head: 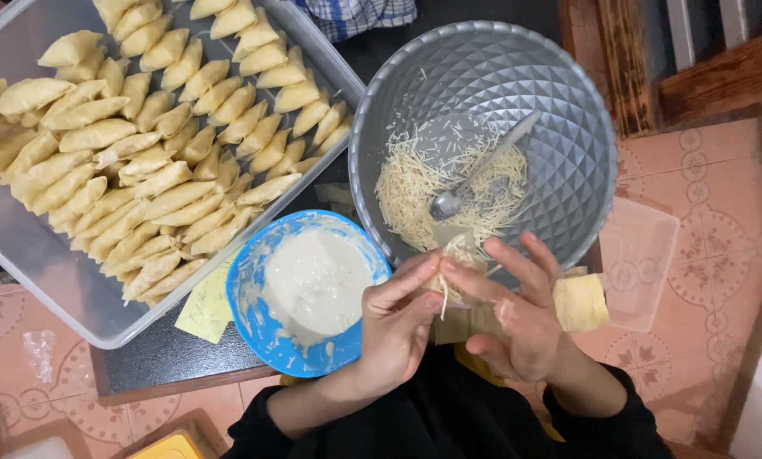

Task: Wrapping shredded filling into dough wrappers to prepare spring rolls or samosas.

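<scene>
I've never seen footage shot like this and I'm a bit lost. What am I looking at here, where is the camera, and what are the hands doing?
The one picture comes from a camera worn on a person's head, looking straight down at their own two bare hands; there is no machine. The left hand and right hand together hold a thin pastry wrapper with shredded cheese on it. Before them stands a grey bowl with shredded cheese and a spoon. Beside it is a blue bowl of pale batter. To the left, a clear tray is packed with folded pastries. More wrappers lie by the right hand.
</scene>
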